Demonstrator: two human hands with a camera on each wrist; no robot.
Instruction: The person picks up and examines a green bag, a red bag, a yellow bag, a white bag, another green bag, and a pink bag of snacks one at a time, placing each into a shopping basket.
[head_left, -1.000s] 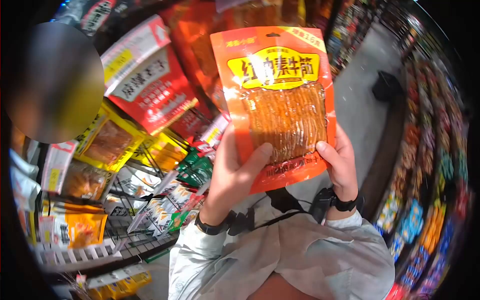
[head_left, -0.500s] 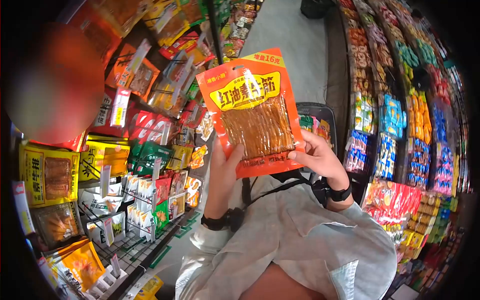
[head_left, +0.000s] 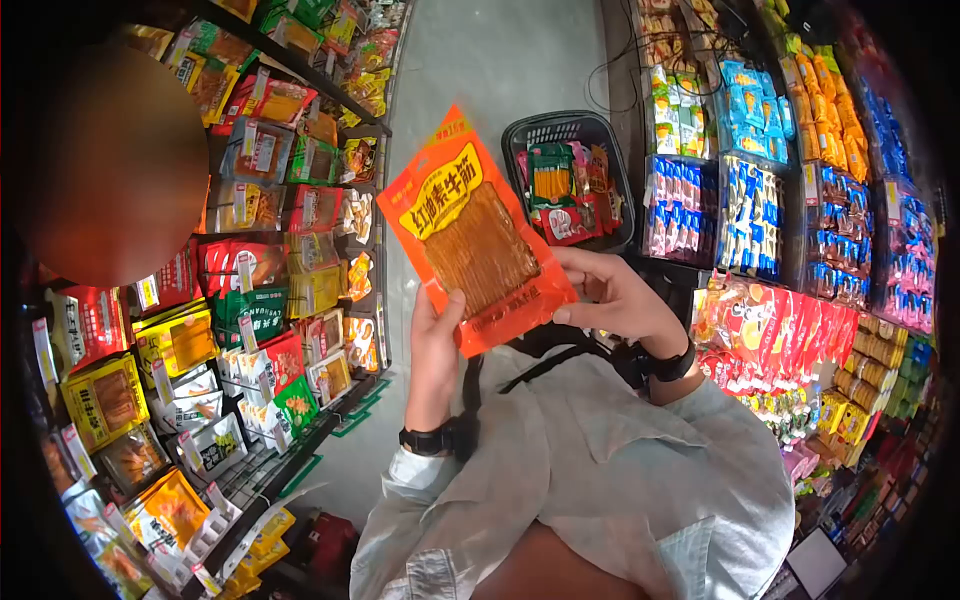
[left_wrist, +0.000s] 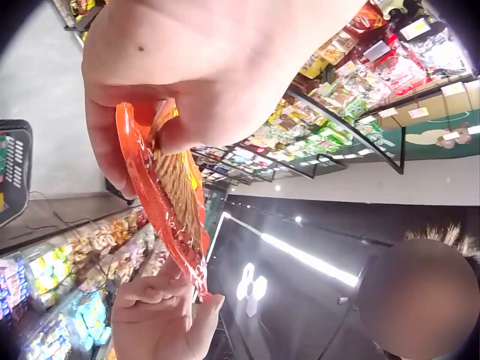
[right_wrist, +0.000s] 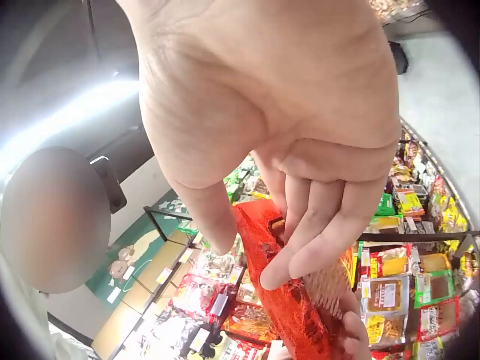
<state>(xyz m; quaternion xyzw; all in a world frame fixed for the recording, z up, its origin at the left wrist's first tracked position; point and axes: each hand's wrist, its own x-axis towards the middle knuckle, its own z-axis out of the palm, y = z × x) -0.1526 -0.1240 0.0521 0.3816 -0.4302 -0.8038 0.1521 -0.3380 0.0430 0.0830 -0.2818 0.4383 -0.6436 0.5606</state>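
Observation:
An orange-red snack packet with a yellow label and a see-through window of brown strips is held tilted in front of the body in the head view. My left hand grips its lower left edge, thumb on the front. At the lower right corner, my right hand pinches the packet between thumb and fingers. The left wrist view shows the packet edge-on, between the left hand above and the right hand below. In the right wrist view the packet lies under the right hand.
A dark basket holding several colourful packets stands on the floor beyond the hands. Racks of hanging snack packets line the left side. Shelves of wrapped snacks fill the right. A grey aisle floor runs between them.
The packet has come lower and tilted further to the left, still in both hands. The head view has shifted, so the whole basket now shows beyond the packet.

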